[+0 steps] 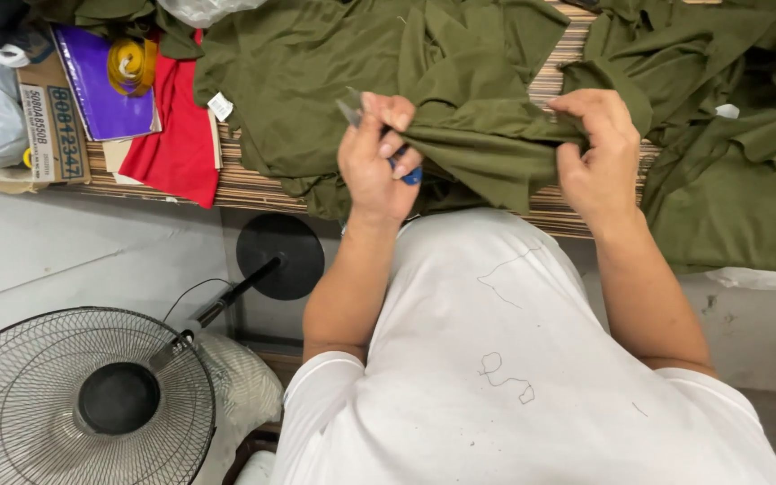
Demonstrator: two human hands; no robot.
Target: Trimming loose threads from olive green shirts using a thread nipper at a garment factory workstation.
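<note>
Green cloth [487, 144] is pinched taut between both hands; snips [352, 110] are also gripped by left hand [377, 162]; right hand [596, 157] is clenched on fabric.

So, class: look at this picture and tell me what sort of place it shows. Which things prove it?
Probably a small garment workshop: olive fabric piled on a striped worktable, the left hand holding a small clipper at the cloth, a yellow tape roll nearby.
</note>
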